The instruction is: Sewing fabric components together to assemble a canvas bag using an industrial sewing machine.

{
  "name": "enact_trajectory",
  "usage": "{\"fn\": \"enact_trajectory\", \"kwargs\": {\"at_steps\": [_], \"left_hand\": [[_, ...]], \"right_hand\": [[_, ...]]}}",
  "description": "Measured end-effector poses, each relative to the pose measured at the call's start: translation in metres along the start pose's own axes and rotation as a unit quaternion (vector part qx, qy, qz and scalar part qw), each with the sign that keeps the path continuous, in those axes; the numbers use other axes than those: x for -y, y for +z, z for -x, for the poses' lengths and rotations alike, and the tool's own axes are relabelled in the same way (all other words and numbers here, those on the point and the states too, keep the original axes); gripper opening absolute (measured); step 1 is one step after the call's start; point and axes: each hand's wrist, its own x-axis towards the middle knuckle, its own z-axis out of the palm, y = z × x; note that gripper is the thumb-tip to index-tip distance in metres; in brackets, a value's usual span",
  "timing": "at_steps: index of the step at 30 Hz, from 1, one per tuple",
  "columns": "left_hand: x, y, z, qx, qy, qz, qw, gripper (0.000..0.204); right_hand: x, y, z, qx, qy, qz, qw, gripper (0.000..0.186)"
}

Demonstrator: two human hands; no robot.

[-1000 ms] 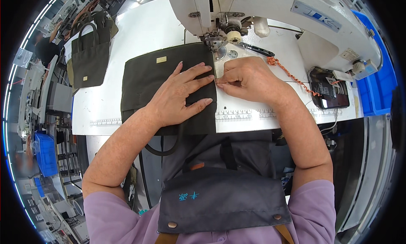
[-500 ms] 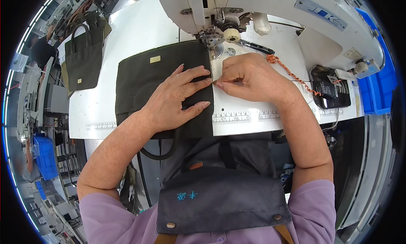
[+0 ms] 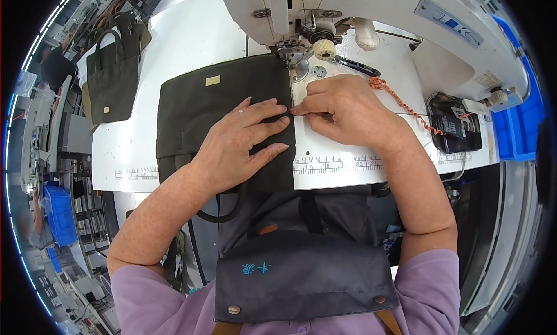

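Note:
A dark olive fabric bag panel (image 3: pixel 191 114) with a small gold label lies on the white sewing table. Its right edge runs up under the presser foot of the sewing machine (image 3: pixel 290 53). My left hand (image 3: pixel 238 134) rests flat on the panel near that edge, fingers spread. At the same edge my right hand (image 3: pixel 342 108) pinches the panel's border between thumb and index finger, the other fingers curled. A dark loop handle (image 3: pixel 223 218) of the bag hangs over the table's front edge, below my left wrist.
Finished-looking dark bags (image 3: pixel 113 79) lie at the table's far left. Right of the machine foot are black thread snips (image 3: pixel 357 66) with an orange coiled cord (image 3: pixel 403 101). A black tray (image 3: pixel 455 132) sits at the right, and a blue bin (image 3: pixel 513 126) stands beyond the table.
My right thumb and fingertips have closed on the panel's edge. My left hand still lies on the fabric. The whole view has shifted slightly.

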Motion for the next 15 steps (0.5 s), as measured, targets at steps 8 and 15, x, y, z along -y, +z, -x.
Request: {"fn": "enact_trajectory", "kwargs": {"at_steps": [8,15], "left_hand": [[0.009,0.0,-0.007,0.001,0.005,0.006,1.0,0.039],[0.033,0.002,-0.033,-0.012,0.007,0.036,0.999,0.031]], "right_hand": [[-0.002,0.003,0.0,-0.007,0.02,-0.001,1.0,0.016],[-0.007,0.01,-0.004,-0.045,0.062,0.067,0.995,0.02]]}}
